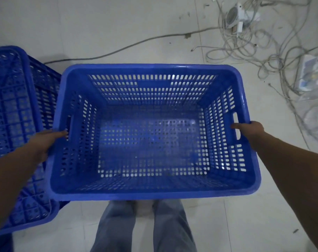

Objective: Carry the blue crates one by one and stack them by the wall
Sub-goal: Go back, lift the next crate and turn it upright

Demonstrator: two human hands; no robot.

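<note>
Both bare arms reach forward and down, spread wide. The left hand (45, 142) grips at its side with fingertips hooked inward; the right hand (249, 130) does likewise opposite. Legs in grey trousers (145, 226) stand below between them.

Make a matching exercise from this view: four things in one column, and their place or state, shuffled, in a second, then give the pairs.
Things:
1. open blue crate
2. upturned blue crate
3. tangle of white cables
4. left hand

Places or states:
A. loose on the floor, upper right
B. bottom up, at the left edge
C. on the held crate's left wall, by its handle slot
D. empty, a hand at each side handle

Pairs: 1-D, 2-B, 3-A, 4-C. The right hand has its fingers through the right handle slot.
</note>
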